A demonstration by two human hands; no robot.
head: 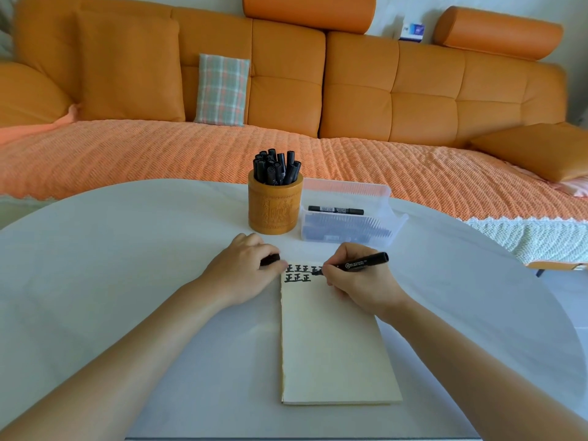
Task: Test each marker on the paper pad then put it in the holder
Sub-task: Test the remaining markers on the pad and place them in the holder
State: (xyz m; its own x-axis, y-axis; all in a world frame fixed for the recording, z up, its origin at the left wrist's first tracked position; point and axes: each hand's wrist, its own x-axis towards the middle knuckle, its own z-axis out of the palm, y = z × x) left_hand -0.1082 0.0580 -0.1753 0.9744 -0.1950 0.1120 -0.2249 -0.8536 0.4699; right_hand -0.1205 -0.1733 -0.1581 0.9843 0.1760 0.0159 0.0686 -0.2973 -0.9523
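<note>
**Marker being tried out on the pad**

An orange sofa (286, 74) is stretching along the whole far side of the room, with a ribbed orange throw (159, 154) lying over its seat and a plaid cushion (221, 90) leaning upright against its back. In front of it, a round white table (127, 233) is taking up most of the near space.

A cream paper pad (331, 345) is lying flat on the table in front of the person, its long side running away from them. Two rows of black characters (297, 273) are showing along its far edge.

Beyond the pad, a clear plastic box (346, 186) is sitting to the right with dark markers inside, and one loose marker (335, 210) is lying across its top. Just beside the box on the left, a carved wooden holder (275, 208) is standing upright, crowded with black capped markers (276, 167).

The right hand (359, 278) is resting on the pad's far right part, with its fingers curling tightly round a black marker (359, 264) in a writing grip. The marker is slanting, its tail pointing up to the right and its tip meeting the paper at the end of the second row.

The left hand (245, 268) is lying at the pad's far left corner, its fingers closing over a short black cap (270, 259), of which only one end is poking out.
</note>
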